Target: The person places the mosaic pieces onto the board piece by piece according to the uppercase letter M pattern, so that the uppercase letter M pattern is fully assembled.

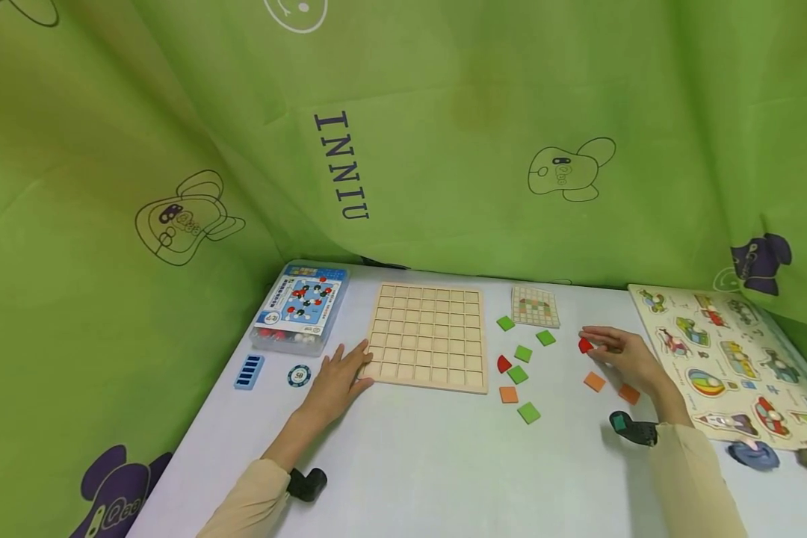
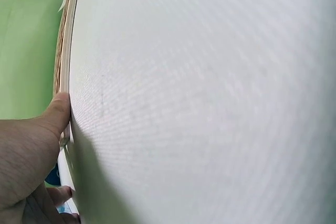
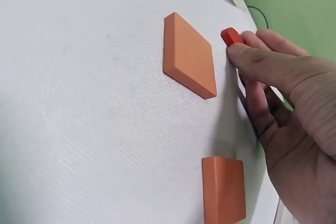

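My right hand (image 1: 631, 362) pinches a red quarter-round piece (image 1: 583, 345) between thumb and fingertips. In the right wrist view, part of that red piece (image 3: 230, 36) juts out past the thumb. Two orange square tiles (image 1: 595, 382) lie beside this hand. At the left edge of the wooden grid board (image 1: 420, 336), my left hand (image 1: 332, 382) rests with its fingers spread and fairly straight. Its thumb (image 2: 59, 111) touches the board's side in the left wrist view. The grid's compartments hold nothing.
Right of the board lie several green tiles (image 1: 528, 412), a second red piece (image 1: 504, 364) and an orange tile (image 1: 509, 394). Behind them is a pattern card (image 1: 535, 307). A plastic box (image 1: 299, 306) and round chip (image 1: 299, 375) are left; a picture puzzle board (image 1: 733, 366) is right.
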Tool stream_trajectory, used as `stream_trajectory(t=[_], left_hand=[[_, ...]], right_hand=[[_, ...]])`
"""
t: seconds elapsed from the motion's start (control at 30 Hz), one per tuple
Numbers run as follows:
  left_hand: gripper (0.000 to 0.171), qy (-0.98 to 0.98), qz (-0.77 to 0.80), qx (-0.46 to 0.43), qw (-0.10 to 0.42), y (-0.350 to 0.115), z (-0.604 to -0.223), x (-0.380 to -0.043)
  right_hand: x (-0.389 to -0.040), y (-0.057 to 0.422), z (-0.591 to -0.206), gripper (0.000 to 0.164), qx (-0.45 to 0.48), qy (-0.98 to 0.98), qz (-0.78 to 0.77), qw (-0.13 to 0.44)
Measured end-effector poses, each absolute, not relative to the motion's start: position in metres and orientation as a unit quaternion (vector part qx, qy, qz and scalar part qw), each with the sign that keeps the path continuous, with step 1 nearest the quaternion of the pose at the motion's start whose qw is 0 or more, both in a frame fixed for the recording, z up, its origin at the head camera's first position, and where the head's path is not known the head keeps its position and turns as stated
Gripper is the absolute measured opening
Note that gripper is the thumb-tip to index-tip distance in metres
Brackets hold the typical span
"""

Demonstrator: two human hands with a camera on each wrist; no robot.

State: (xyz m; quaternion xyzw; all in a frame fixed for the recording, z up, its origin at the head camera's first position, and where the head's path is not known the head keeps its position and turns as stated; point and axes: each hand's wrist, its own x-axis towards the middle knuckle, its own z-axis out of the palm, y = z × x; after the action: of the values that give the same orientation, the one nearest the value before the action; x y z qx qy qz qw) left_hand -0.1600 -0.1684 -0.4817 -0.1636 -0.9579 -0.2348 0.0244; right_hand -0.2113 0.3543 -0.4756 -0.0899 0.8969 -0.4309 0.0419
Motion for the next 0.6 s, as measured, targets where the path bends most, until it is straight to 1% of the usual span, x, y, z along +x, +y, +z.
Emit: stream_trajectory(t=[0.17,0.37,0.5,0.6], left_hand=[[0.047,-0.958,-0.235,-0.165,0.025,-0.169,-0.483,-0.16],[0.046,-0.958,-0.234,-0.163,0.025,-0.169,-0.483,-0.161],[0.046,-0.958,-0.235,-0.163,0.028,-0.169,-0.484,-0.161],[0.046,-0.957,-0.237,-0.164,0.028,-0.169,-0.484,-0.161]], right_hand=[[-0.212,0.355,-0.477,0.046,-0.093,0.893,-0.439,0.031],[-0.208,0.353,-0.483,0.045,-0.045,0.877,-0.478,-0.021],[-0.204,0.34,-0.483,0.045,-0.024,0.846,-0.53,-0.054],[-0.204,0.324,-0.479,0.044,-0.011,0.838,-0.542,-0.069]])
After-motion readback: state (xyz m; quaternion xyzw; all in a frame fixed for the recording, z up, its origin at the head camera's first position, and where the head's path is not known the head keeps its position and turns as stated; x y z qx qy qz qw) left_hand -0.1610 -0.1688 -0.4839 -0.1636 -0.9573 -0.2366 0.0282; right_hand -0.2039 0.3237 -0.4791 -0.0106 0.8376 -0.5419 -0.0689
